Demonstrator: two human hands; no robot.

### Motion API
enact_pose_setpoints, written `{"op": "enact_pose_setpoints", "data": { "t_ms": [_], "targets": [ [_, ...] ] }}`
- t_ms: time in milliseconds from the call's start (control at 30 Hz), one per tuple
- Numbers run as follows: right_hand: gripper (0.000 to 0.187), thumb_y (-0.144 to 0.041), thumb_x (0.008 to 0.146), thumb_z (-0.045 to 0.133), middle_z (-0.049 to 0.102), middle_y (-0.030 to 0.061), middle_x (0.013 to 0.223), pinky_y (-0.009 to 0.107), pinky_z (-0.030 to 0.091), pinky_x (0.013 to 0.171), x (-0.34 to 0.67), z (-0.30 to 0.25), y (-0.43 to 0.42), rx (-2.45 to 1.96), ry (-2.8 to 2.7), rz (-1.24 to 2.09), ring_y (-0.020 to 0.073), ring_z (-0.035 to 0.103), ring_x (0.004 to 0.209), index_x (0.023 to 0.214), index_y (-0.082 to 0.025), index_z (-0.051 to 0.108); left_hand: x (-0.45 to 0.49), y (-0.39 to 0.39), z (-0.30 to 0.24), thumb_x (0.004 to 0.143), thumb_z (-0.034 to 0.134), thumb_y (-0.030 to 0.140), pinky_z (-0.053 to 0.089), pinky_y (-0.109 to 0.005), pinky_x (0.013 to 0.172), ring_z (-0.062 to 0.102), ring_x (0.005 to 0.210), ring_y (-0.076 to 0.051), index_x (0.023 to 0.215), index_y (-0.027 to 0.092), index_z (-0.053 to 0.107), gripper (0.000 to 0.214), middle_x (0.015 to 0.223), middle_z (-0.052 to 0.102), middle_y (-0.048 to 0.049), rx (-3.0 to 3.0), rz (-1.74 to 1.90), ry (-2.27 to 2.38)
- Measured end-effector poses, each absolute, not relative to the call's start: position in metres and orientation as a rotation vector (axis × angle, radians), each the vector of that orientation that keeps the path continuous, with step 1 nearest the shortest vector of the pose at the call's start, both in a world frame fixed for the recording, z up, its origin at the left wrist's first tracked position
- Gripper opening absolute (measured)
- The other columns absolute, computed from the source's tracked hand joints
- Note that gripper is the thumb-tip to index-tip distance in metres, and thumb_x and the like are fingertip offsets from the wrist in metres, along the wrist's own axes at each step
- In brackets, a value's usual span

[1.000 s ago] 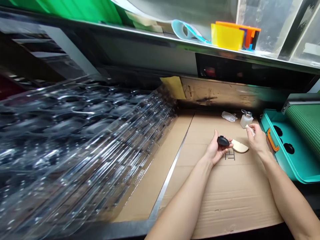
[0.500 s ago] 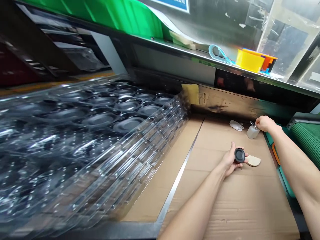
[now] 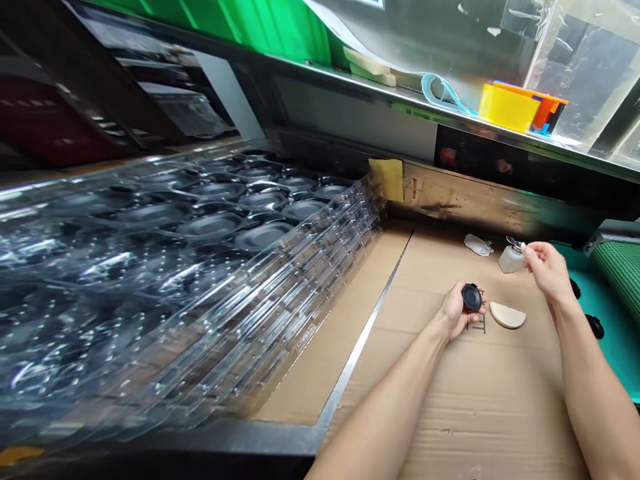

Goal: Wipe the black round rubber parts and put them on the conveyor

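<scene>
Left hand clasps the black cap, best held level; right hand pinches a white scrap by the bottle, 2 o'clock.

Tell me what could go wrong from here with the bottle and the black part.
1. The right hand is at the top of the small bottle; a nudge could tip it over, perhaps spilling onto the cardboard.
2. The left hand holds the black part at its fingertips above the cardboard; it might slip and drop.
</scene>
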State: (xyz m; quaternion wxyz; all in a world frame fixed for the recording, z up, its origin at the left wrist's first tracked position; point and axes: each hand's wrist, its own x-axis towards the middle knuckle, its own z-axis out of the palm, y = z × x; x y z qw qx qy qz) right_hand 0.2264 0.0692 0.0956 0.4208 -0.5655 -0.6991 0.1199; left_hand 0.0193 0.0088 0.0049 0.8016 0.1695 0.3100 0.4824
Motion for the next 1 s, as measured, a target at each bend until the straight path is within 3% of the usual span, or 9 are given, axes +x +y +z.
{"op": "enact_pose_setpoints", "data": {
  "t_ms": [100,200,333,500,600,1000],
  "targets": [
    [0.036,-0.05,0.094,0.057,0.073,0.0084,0.1,0.031,0.052,0.079,0.207,0.063,0.027,-1.327,-1.887,0.468,0.02,0.067,0.087,0.107,-0.018,0.068,0.021,0.009,0.001,0.103,0.033,0.053,0.04,-0.021,0.038,0.063,0.049,-0.014,0.096,0.012,0.061,0.05,0.077,0.069,-0.0111,0.416,0.986,0.692],
    [0.027,-0.041,0.097,0.052,0.072,0.0078,0.101,0.032,0.05,0.086,0.191,0.04,0.0,-1.293,-2.054,0.423,0.0208,0.066,0.094,0.1,-0.021,0.07,0.023,0.008,-0.004,0.101,0.031,0.062,0.039,-0.02,0.036,0.062,0.046,-0.014,0.097,0.01,0.063,0.061,0.075,0.07,-0.0128,0.477,0.963,0.738],
    [0.024,-0.035,0.1,0.045,0.07,0.0061,0.099,0.03,0.049,0.083,0.184,0.025,-0.005,-1.318,-2.147,0.352,0.0193,0.065,0.091,0.101,-0.022,0.065,0.025,0.004,-0.004,0.101,0.031,0.062,0.041,-0.021,0.035,0.061,0.044,-0.015,0.096,0.01,0.066,0.063,0.069,0.07,-0.0116,0.554,0.967,0.794],
    [0.021,-0.032,0.101,0.042,0.068,0.0071,0.102,0.03,0.046,0.081,0.183,0.016,0.001,-1.484,-2.297,0.166,0.0211,0.064,0.095,0.104,-0.022,0.06,0.033,-0.002,-0.003,0.1,0.036,0.062,0.042,-0.022,0.036,0.059,0.04,-0.016,0.085,0.012,0.067,0.061,0.053,0.064,-0.0075,0.695,0.986,0.895],
    [0.02,-0.031,0.102,0.043,0.069,0.0077,0.104,0.029,0.044,0.078,0.182,0.015,0.0,-1.58,-2.37,0.101,0.0216,0.064,0.095,0.105,-0.021,0.06,0.037,-0.003,-0.008,0.101,0.031,0.062,0.043,-0.023,0.037,0.057,0.036,-0.016,0.074,0.012,0.067,0.067,0.048,0.063,-0.0091,0.811,1.002,0.992],
    [0.019,-0.028,0.102,0.044,0.07,0.0069,0.105,0.028,0.04,0.074,0.181,0.023,-0.003,-1.624,-2.471,0.055,0.0203,0.065,0.091,0.104,-0.021,0.061,0.04,-0.007,-0.017,0.099,0.027,0.067,0.047,-0.025,0.044,0.06,0.039,-0.017,0.06,0.016,0.067,0.076,0.044,0.061,-0.0086,1.04,1.029,1.13]
  ]
}}
